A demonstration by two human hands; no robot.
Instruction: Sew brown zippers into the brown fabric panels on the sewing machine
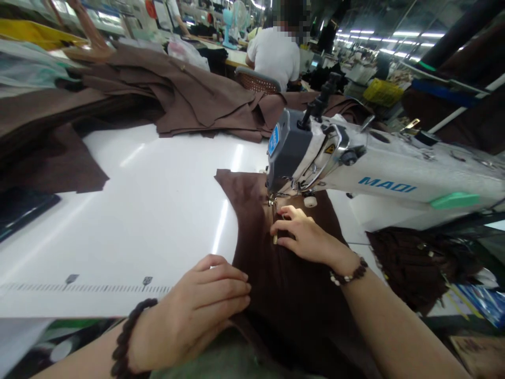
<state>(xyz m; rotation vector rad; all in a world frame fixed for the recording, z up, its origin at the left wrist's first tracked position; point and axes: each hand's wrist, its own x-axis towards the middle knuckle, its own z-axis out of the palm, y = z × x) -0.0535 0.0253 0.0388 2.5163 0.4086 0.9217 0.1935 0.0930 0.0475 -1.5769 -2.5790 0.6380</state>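
A dark brown cloth panel (292, 295) lies under the sewing machine's head (292, 152) and drapes over the table's front edge. My right hand (305, 234) is just in front of the presser foot (271, 201), its fingers bent. Thumb and forefinger close about a narrow gold-coloured piece (275, 238) on the cloth, whose kind I cannot make out. Farther left, the fingers of my left hand (197, 302) are stretched out side by side, their tips resting at the panel's left edge. Its thumb does not show clearly.
Brown cut cloth pieces (205, 95) are heaped along the white table's (158, 221) far side. More brown cloth (55, 158) and a dark flat object (23, 210) lie left. A brown bundle (418, 263) sits at right. A person (276, 55) sits ahead, facing away.
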